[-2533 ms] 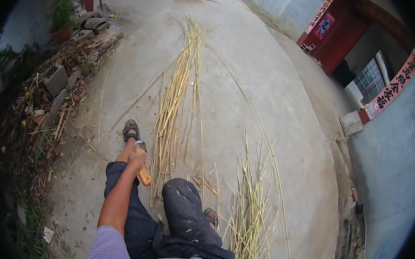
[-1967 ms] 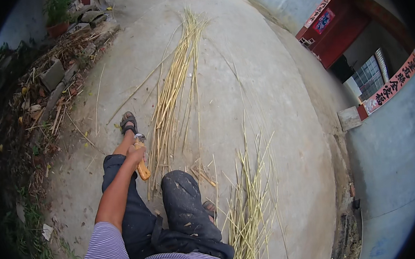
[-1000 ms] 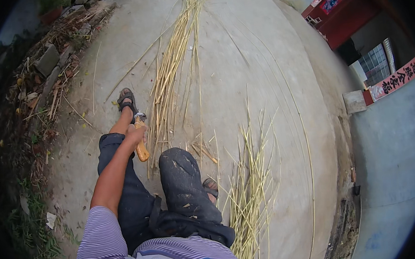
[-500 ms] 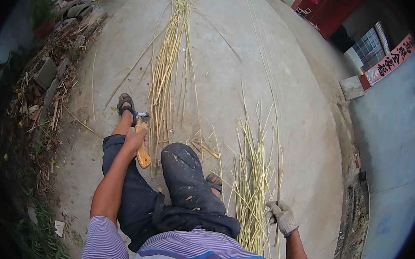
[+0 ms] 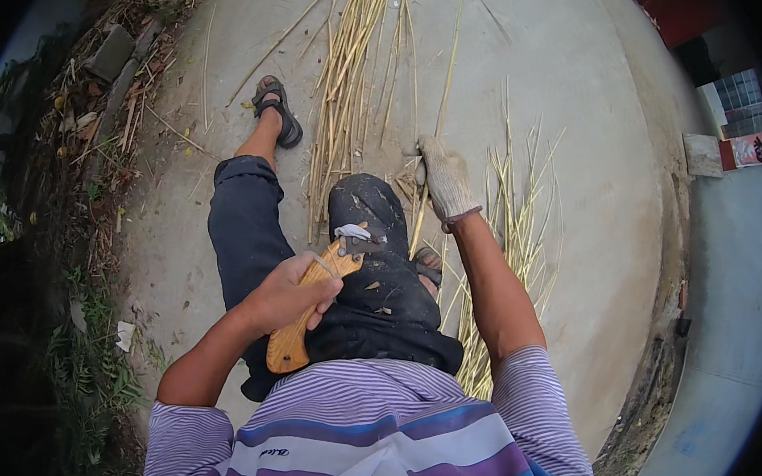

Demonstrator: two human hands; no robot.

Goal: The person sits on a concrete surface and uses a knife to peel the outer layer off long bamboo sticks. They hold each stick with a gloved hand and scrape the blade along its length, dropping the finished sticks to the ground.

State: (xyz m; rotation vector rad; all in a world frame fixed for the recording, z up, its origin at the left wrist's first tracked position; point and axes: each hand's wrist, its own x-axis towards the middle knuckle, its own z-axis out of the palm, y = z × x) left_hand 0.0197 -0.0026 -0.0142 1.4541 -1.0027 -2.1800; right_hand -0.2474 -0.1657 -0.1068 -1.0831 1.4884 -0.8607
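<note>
My left hand (image 5: 291,292) is bare and wrapped round the wooden handle of a short tool (image 5: 289,345). A dark metal piece with a white wrapping sits at the tool's upper end, over my bent knee. No long blade can be made out, so its exact kind is unclear. My right hand (image 5: 444,177), in a pale knitted work glove, is closed round a long thin stalk (image 5: 450,62). The stalk runs away from me above the glove, and its lower end slants down past my knee. Beyond the knee lies a bundle of yellowish stalks (image 5: 347,88).
A second, greener pile of stalks (image 5: 515,218) lies to my right, partly under my right forearm. Dry litter, stones and weeds (image 5: 92,323) line the left edge of the concrete floor (image 5: 592,186). A pale blue wall (image 5: 717,301) rises at the right.
My right hand has come forward and inward from the right-hand pile, bringing a stalk. My left hand has drawn the tool back toward my lap. The view has shifted.
</note>
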